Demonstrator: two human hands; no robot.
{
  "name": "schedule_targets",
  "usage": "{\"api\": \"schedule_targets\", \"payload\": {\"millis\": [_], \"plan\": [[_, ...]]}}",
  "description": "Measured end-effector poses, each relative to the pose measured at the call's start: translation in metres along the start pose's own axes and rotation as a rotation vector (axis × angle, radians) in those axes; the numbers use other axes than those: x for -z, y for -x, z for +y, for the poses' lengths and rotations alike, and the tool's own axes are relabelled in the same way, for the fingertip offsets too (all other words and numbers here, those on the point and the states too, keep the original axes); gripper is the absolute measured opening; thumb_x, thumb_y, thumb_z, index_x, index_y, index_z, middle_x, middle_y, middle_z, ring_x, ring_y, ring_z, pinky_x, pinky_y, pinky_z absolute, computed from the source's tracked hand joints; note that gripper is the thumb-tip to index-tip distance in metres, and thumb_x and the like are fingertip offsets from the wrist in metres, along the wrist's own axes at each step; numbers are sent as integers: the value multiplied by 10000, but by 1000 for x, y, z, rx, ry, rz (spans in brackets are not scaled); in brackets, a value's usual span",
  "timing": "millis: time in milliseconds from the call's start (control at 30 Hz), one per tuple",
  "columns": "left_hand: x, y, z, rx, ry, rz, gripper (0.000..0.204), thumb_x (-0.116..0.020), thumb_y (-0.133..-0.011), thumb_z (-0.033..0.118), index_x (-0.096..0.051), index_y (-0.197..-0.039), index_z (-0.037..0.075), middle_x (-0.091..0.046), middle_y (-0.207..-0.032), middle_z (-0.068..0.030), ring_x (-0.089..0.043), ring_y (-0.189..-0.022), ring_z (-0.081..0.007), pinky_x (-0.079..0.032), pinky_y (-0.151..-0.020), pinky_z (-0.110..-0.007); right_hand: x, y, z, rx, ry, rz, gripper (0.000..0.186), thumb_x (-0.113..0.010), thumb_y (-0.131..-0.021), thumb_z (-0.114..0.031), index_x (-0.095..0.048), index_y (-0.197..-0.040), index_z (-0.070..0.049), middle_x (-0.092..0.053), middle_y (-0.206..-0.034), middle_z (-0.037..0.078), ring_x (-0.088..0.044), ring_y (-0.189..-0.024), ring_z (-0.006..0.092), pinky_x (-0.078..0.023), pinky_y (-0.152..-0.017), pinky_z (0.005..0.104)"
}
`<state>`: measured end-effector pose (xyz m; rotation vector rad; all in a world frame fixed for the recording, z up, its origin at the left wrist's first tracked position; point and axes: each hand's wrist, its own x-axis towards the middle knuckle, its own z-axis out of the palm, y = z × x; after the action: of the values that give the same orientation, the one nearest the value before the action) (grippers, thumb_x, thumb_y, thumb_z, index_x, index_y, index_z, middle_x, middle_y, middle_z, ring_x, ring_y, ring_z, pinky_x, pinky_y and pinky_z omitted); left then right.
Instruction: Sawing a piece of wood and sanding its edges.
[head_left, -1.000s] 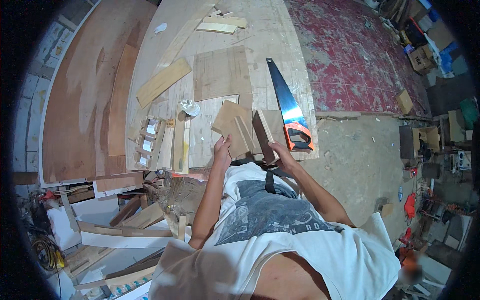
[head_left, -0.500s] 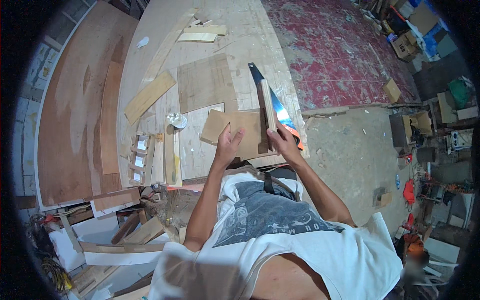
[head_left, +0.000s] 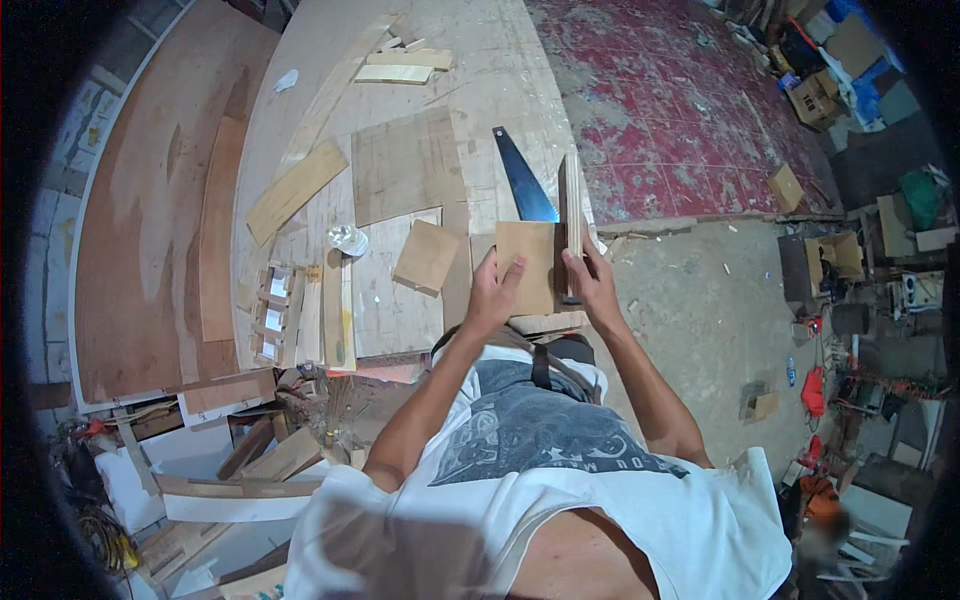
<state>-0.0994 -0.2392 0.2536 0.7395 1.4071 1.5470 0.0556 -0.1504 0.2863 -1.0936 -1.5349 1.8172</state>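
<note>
My left hand (head_left: 495,290) grips the left edge of a flat tan wooden board (head_left: 527,262), thumb on its face. Close on the right, my right hand (head_left: 592,282) is closed around a narrow wooden piece (head_left: 573,205) standing on edge, pale on one side and dark brown on the other. This piece meets the tan board's right side; whether they are joined I cannot tell. A handsaw (head_left: 520,175) lies behind, its handle hidden by the boards and my right hand. Left of my left hand, a tan square wooden piece (head_left: 428,257) rests on the worktable (head_left: 490,60).
A clear jar (head_left: 348,240), a loose plank (head_left: 297,193) and a thin brown panel (head_left: 405,165) lie on the table. A slotted wooden frame (head_left: 277,315) sits at its left edge. Wood scraps (head_left: 290,455) pile lower left; a cardboard box (head_left: 815,100) stands far right.
Both hands have shifted right with the tan board and the upright piece, uncovering more of the square piece. The saw's orange handle is now hidden.
</note>
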Motion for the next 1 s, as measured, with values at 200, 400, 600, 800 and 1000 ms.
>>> {"api": "schedule_targets", "payload": {"millis": [200,400,600,800,1000], "plan": [[46,-37,-22,-52,-7,466,313,-622,-945,266,-586,-1107,1,-642,-957,-41,-587,-835,-85,-488,-712,-258,-24,32,35,147,408,-237,648,-678,-877,-222,-403,-1447,-84,-434,-1133,100,-478,-967,138,-460,-746,263],[153,-11,-39,45,-28,659,382,-628,-936,265,-519,-1177,-11,-621,-1083,-103,-613,-930,-170,-509,-795,-309,-48,4,98,20,550,-74,708,-680,-823,-371,-419,-1443,-150,-483,-1006,253,-533,-946,354,-453,-840,383],[144,39,-39,255,261,653,398,-577,-956,202,-456,-1269,-12,-587,-1204,-130,-606,-1068,-247,-502,-910,-386,-55,-24,159,208,1074,-89,678,-688,-775,-387,-493,-1357,-98,-452,-1128,331,-478,-1054,455,-423,-885,480],[133,64,-58,294,369,666,408,-539,-972,221,-449,-1303,0,-592,-1207,-121,-591,-1101,-251,-480,-924,-377,-79,-27,178,512,1306,-25,640,-655,-802,-385,-499,-1358,-109,-507,-1115,315,-467,-1086,465,-404,-908,508],[103,67,-18,592,364,523,424,-534,-969,273,-466,-1286,0,-587,-1223,-123,-588,-1126,-245,-483,-940,-384,-114,-31,142,-545,-497,-557,625,-550,-900,-516,-448,-1388,-138,-524,-1299,154,-514,-1160,316,-408,-946,500]]}}
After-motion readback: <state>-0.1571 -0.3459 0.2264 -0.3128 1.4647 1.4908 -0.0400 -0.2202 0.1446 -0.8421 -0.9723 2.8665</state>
